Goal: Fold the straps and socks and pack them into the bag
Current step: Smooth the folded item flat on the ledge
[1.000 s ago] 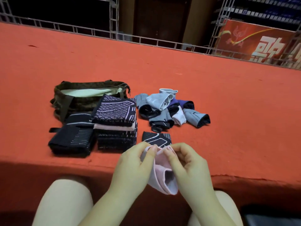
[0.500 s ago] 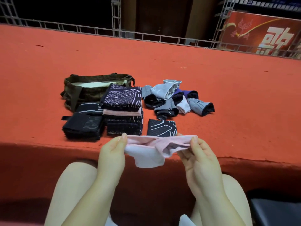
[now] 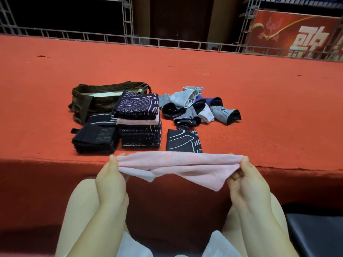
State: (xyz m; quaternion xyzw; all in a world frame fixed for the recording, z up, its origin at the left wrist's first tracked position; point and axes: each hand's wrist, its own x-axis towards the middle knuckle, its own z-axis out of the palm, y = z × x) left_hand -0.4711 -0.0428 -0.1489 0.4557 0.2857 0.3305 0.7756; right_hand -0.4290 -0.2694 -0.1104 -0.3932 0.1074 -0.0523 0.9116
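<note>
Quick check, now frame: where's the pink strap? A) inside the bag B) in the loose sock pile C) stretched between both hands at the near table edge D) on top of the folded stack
C: the pink strap is pulled out flat, the left hand pinching one end and the right hand the other, in front of the folded stack and away from the bag.

Bare left hand (image 3: pixel 111 182), bare right hand (image 3: pixel 247 184), bare forearms, no sleeves, bare knees, white shorts (image 3: pixel 219 243).
</note>
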